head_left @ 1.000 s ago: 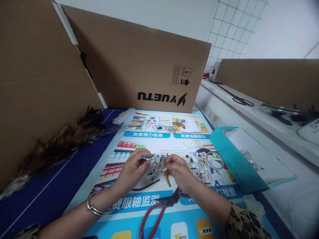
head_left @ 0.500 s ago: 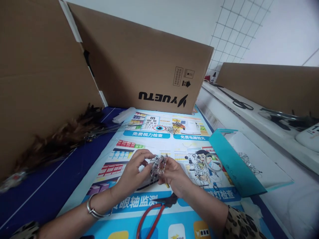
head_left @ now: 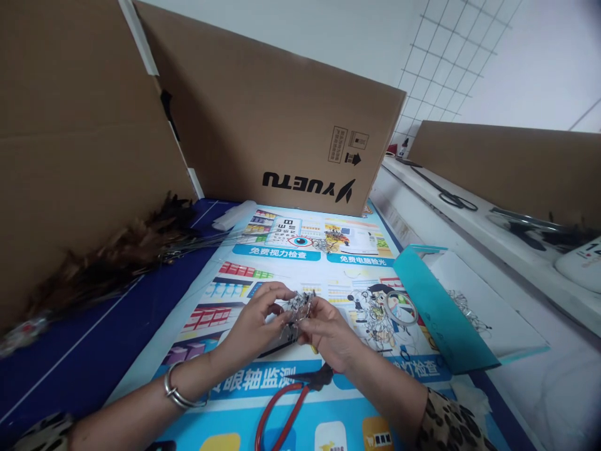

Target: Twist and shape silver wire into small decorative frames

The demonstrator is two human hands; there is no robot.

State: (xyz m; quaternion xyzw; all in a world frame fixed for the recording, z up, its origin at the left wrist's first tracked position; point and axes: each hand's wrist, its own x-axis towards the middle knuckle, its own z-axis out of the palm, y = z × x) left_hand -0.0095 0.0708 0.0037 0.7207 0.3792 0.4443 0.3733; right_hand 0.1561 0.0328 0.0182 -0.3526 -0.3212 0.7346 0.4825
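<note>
A small bundle of silvery wire with clear, shiny bits (head_left: 299,305) is held between both hands above the printed mat (head_left: 300,275). My left hand (head_left: 263,316) pinches it from the left, thumb and fingers curled round its edge. From the right, my right hand (head_left: 331,332) grips the other side with thumb and fingertips. The bundle's exact make is too fine to tell. Just below the hands lie red-handled pliers or cutters (head_left: 286,413), their dark jaws towards the right wrist. Right of the hands sits a loose tangle of thin wires (head_left: 380,319).
A roll of tape (head_left: 400,308) rests on the tangle. To the right stands an open teal box (head_left: 446,313) with wire pieces inside. Brown feathers (head_left: 107,263) on long stems lie at left. A cardboard panel (head_left: 263,113) closes off the back; scissors (head_left: 457,200) lie on the right ledge.
The bundle has been turned slightly between the fingers, and the right thumb has shifted a little on it. Both hands keep their hold; the view has shifted slightly.
</note>
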